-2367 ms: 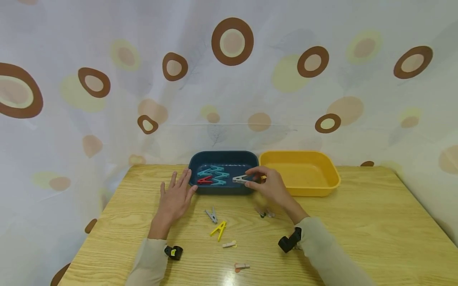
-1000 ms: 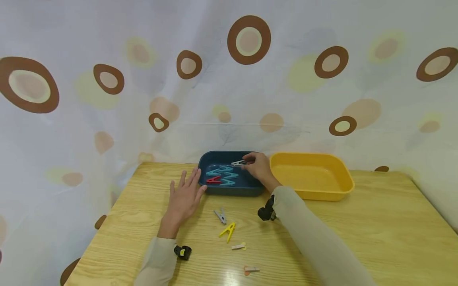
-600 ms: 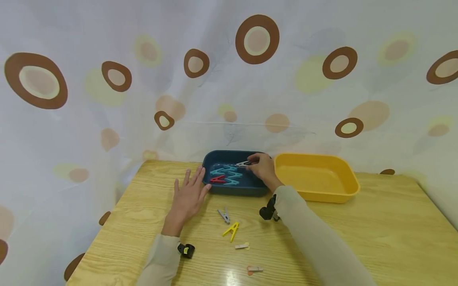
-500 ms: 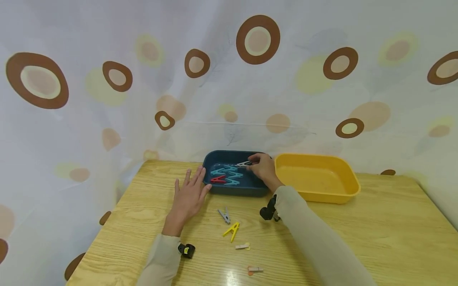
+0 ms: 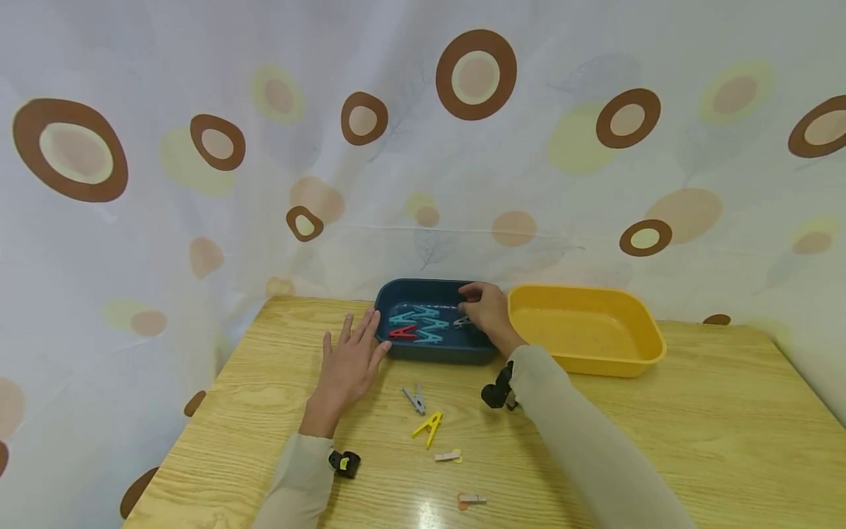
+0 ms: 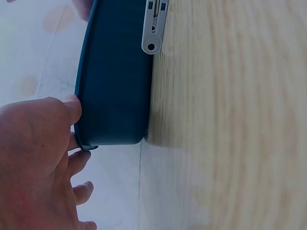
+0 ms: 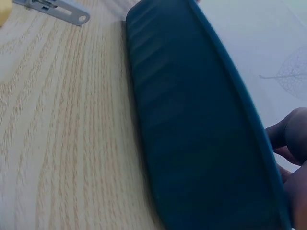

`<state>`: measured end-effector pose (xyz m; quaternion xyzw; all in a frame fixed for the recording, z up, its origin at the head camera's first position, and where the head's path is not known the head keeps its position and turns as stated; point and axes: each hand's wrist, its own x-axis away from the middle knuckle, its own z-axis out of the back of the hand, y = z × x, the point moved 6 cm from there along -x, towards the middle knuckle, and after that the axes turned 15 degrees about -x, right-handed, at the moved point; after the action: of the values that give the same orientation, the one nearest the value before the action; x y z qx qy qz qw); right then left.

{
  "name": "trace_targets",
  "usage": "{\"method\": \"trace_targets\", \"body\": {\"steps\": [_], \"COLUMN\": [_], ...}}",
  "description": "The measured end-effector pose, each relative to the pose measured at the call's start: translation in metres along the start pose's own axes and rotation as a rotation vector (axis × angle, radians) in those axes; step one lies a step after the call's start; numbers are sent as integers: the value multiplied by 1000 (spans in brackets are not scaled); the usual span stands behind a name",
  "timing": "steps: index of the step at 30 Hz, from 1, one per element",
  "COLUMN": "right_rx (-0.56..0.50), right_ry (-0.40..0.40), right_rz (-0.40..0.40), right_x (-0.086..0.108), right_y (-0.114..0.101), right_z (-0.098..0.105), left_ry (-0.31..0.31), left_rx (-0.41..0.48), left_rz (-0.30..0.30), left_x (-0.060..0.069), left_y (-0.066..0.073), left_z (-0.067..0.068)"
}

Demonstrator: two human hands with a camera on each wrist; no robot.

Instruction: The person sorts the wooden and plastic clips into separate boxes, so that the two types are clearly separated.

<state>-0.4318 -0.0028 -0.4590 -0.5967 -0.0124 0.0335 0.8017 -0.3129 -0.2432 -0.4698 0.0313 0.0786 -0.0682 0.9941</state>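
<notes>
The dark blue tray (image 5: 436, 354) holds several teal clothespins (image 5: 428, 336), a red clothespin (image 5: 402, 333) and a pale grey clothespin (image 5: 462, 322). My left hand (image 5: 344, 367) touches the tray's left end with fingers spread; the left wrist view shows that hand (image 6: 36, 158) with its thumb at the rim (image 6: 79, 86). Above the tray's right part is my right hand (image 5: 489, 312), fingers bent and apart from the thumb, the pale clothespin just below them. In the right wrist view the tray wall (image 7: 192, 105) hides much of this hand (image 7: 297, 143).
On the wooden table (image 5: 714, 426), a grey clothespin (image 5: 415, 399), a yellow one (image 5: 428, 428) and two small wooden ones (image 5: 447, 456) lie in front of the tray. A yellow tray (image 5: 584, 365) stands right of the blue one. A patterned cloth (image 5: 396, 184) hangs behind.
The right hand carried the pale clothespin over the blue tray and has let go of it; it now lies lower, inside the tray. The left hand stays at the tray's end.
</notes>
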Motion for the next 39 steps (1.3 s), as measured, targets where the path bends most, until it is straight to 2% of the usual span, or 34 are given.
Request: {"method": "trace_targets", "body": {"steps": [7,13,21,28,33,39], "right_rx": [-62,-107,-165,-162,-186,-253], "right_ry": [-19,-38,-85,-116,-120,-133], "right_rz": [95,164,221,329,305,284], "right_x": [4,17,44,67,83,103], "right_y": [-10,-21,-29,-36,-31,-26], "right_z": [8,19,29,32,33,32], "left_ry": [0,-15,-14,-24,-34,-17], "left_rx": [-3,-1,-15,-16,1,2], "left_rz": [-2,-6,-9,-1,1,-13], "left_x": [-1,-2,-3,-3,-2,-2], "left_y": [-1,-4,-12,-19,-21,-22], "left_z": [2,1,-1,-1,0,2]}}
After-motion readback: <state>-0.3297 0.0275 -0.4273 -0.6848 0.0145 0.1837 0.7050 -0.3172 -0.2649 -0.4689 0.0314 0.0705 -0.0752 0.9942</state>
